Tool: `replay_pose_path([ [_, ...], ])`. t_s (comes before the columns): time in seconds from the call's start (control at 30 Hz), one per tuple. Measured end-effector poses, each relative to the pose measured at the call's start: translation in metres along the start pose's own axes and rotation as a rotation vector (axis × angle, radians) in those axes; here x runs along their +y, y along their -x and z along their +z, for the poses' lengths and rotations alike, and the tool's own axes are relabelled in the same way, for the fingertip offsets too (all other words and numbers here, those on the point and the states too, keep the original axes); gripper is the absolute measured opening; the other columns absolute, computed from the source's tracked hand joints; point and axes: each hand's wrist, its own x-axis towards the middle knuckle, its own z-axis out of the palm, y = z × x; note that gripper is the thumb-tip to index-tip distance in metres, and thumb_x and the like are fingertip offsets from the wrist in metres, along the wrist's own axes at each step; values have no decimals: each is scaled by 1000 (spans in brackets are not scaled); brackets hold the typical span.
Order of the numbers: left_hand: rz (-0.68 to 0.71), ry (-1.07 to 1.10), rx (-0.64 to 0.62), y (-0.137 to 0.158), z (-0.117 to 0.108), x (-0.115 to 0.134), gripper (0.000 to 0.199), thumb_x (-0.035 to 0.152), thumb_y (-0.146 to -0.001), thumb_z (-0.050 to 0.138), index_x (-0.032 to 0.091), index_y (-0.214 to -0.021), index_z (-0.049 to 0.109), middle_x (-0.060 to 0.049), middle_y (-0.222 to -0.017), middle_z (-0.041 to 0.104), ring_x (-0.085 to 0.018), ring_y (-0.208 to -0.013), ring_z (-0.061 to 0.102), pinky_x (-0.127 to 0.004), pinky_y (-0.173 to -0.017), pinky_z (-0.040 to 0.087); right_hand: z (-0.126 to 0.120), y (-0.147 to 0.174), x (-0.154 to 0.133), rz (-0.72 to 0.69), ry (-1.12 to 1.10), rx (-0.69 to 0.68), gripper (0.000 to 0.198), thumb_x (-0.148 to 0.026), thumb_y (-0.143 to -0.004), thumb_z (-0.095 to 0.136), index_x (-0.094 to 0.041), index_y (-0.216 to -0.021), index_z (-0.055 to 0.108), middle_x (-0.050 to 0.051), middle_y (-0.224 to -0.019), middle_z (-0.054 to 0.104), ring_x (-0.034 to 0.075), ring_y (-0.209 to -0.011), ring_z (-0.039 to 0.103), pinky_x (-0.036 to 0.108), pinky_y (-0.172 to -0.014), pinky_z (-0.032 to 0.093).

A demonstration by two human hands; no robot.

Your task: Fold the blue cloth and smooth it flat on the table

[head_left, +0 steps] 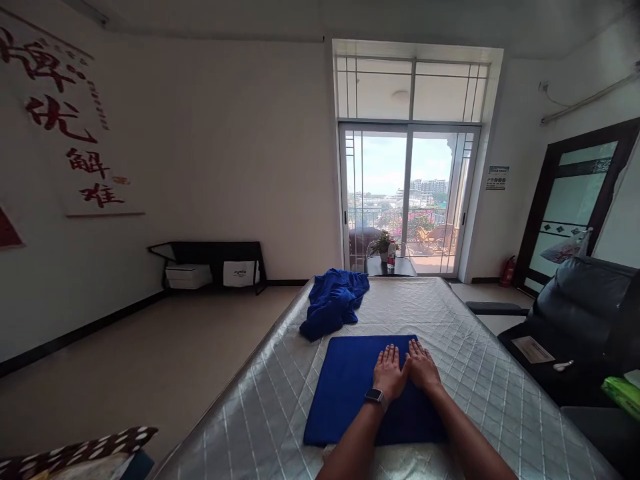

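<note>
A blue cloth (345, 380), folded into a neat flat rectangle, lies on the quilted silver table cover (265, 393). My left hand (393, 373) rests palm down on its upper right part, fingers stretched out, with a watch on the wrist. Right beside it, my right hand (424, 365) lies flat near the cloth's far right corner, and the two thumbs are close together. Neither hand grasps anything. Beyond the folded piece, a crumpled blue cloth (335, 303) sits in a loose heap at the far left of the table.
A black armchair (575, 327) stands along the right side, with a card and a white item on its seat. Past the table's far end is a small table (390, 268) with a plant and a bottle (391, 255). A black shelf (215, 253) is by the left wall.
</note>
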Motion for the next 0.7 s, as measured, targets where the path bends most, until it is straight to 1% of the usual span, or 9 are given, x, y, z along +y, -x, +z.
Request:
replay_pose_path([
  [0.07,-47,-18,-4,11,-10,-26,68,46,-100,11,8,-153,29,-13,-158,31,-26,-148,22,-45,-120,20,0,-2,-2,14,-1,4,60,-32,-99,20,-9,-154,23,11,-160,23,19,-149,14,39,-119,13],
  [0.17,-155,-61,9,31,-27,-74,73,51,-99,4,9,-153,28,-14,-158,30,-28,-147,22,-50,-119,20,-1,-3,-3,26,-6,5,60,-33,-99,18,-9,-154,22,11,-160,23,18,-149,14,39,-119,13],
  [0.27,-266,-111,17,53,-41,-120,80,60,-97,5,8,-152,30,-16,-157,30,-29,-147,24,-50,-118,22,0,-2,-3,30,-10,3,60,-33,-98,19,-10,-154,23,10,-160,23,18,-148,14,39,-118,13],
  [0.33,-303,-128,26,64,-47,-142,82,63,-97,6,7,-151,32,-17,-157,30,-29,-146,25,-48,-117,24,0,-1,-4,31,-11,5,60,-33,-98,19,-10,-154,24,10,-160,23,18,-148,15,39,-119,13],
  [0.37,-312,-132,32,69,-49,-148,83,63,-96,6,6,-151,32,-17,-157,30,-29,-146,26,-47,-117,24,-1,0,-5,32,-11,8,60,-33,-98,20,-10,-153,24,10,-160,23,18,-148,15,39,-119,13],
  [0.43,-324,-138,41,74,-51,-155,85,63,-97,5,3,-150,32,-18,-157,29,-28,-146,27,-44,-118,23,-3,1,-7,32,-7,18,60,-32,-98,19,-8,-153,25,11,-160,23,18,-148,14,40,-119,12],
  [0.57,-330,-133,45,76,-52,-152,86,63,-96,4,2,-150,32,-19,-157,28,-28,-146,27,-42,-118,23,-13,9,-7,6,7,34,60,-30,-98,20,-7,-152,26,11,-160,23,19,-148,14,40,-120,9],
  [0.7,-311,-124,40,76,-49,-153,85,62,-97,5,1,-150,33,-19,-157,27,-27,-146,27,-42,-118,24,-17,29,0,-22,22,29,60,-33,-98,21,-8,-152,28,10,-159,24,18,-148,16,39,-119,14],
])
